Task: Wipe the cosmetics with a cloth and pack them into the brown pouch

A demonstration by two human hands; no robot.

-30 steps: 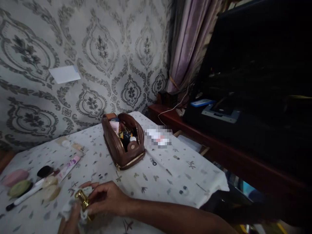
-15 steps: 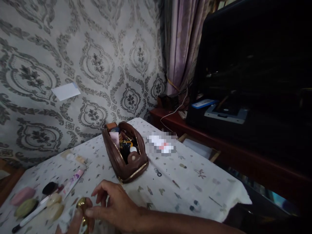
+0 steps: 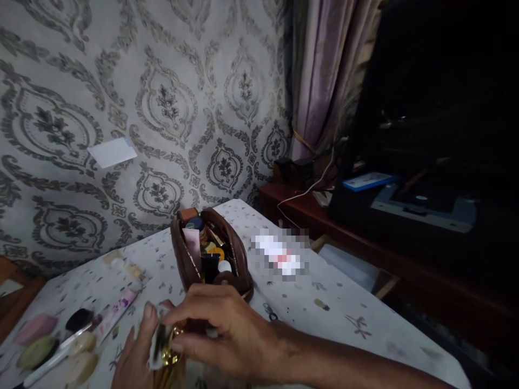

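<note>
Low in the head view, my left hand (image 3: 138,351) and my right hand (image 3: 239,329) come together in front of the bag. Between them is a shiny gold object (image 3: 171,354), rounded at the top; its kind is unclear. My right thumb and fingers close on it, while my left hand steadies it from the other side. A white tissue-like piece (image 3: 156,343) shows by my left thumb. Just behind my right hand stands an unzipped brown cosmetic bag (image 3: 182,259) with tubes, a jar and other containers inside. My right hand hides its near end.
At left on the patterned tablecloth (image 3: 154,270) lie a pink sponge (image 3: 38,327), a green sponge (image 3: 36,351), a white-handled brush (image 3: 48,370), pale puffs (image 3: 83,362) and a tube (image 3: 117,313). A dark television (image 3: 425,119) and an open drawer (image 3: 352,265) flank the right.
Both hands have moved right and closer to the bag with the gold object. The right hand now covers the bag's near end. The view has shifted slightly.
</note>
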